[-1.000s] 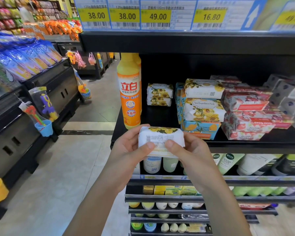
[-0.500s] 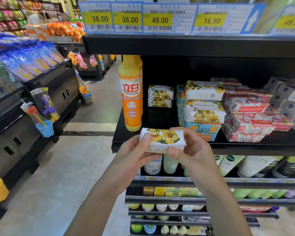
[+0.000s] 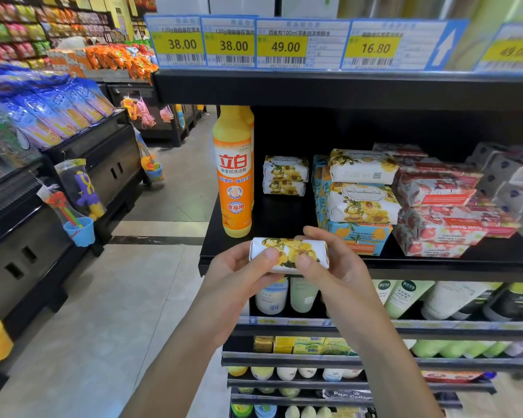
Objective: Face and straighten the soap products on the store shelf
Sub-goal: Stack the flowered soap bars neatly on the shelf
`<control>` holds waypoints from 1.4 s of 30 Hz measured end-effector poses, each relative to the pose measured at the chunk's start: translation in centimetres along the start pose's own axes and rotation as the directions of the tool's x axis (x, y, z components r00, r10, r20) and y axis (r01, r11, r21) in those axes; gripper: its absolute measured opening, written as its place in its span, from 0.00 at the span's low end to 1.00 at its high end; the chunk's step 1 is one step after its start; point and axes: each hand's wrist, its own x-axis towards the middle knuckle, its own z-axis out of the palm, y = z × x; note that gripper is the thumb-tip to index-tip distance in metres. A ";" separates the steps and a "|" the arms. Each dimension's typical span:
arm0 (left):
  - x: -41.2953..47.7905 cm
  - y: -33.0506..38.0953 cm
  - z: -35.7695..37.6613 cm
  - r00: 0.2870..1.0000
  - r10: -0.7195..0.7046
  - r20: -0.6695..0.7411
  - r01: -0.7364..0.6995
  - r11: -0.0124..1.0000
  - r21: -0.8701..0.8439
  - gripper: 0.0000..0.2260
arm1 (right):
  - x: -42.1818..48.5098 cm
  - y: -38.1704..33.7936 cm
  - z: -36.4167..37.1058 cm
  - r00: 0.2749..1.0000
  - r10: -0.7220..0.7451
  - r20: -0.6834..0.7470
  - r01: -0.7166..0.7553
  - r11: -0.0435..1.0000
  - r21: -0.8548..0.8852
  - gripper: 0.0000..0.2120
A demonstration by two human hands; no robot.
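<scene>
Yellow-flowered soap bar (image 3: pixel 289 254) pinched between left hand (image 3: pixel 239 274) and right hand (image 3: pixel 334 260), dish-soap bottle (image 3: pixel 232 173) at 11 o'clock, shelf (image 3: pixel 435 263) edge behind.

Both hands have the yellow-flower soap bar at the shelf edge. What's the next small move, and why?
Probably set the soap bar, held by left hand and right hand, onto the bare shelf ahead, in front of the matching stack: its flower face already shows.
</scene>
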 end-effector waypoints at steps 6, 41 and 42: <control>0.2 -0.4 0.2 0.999 0.009 -0.039 -0.011 0.998 -0.054 0.27 | 0.2 0.0 0.3 0.993 0.104 -0.048 -0.101 0.993 0.065 0.32; 1.1 0.1 1.1 1.000 0.023 -0.016 -0.024 0.996 -0.087 0.15 | -0.4 -1.3 -2.0 0.964 -0.246 0.104 0.262 0.792 -0.551 0.37; 1.1 0.2 1.2 0.999 0.035 -0.019 -0.036 0.996 -0.082 0.15 | -0.5 -1.8 -2.1 0.953 -0.274 0.131 0.292 0.716 -0.633 0.38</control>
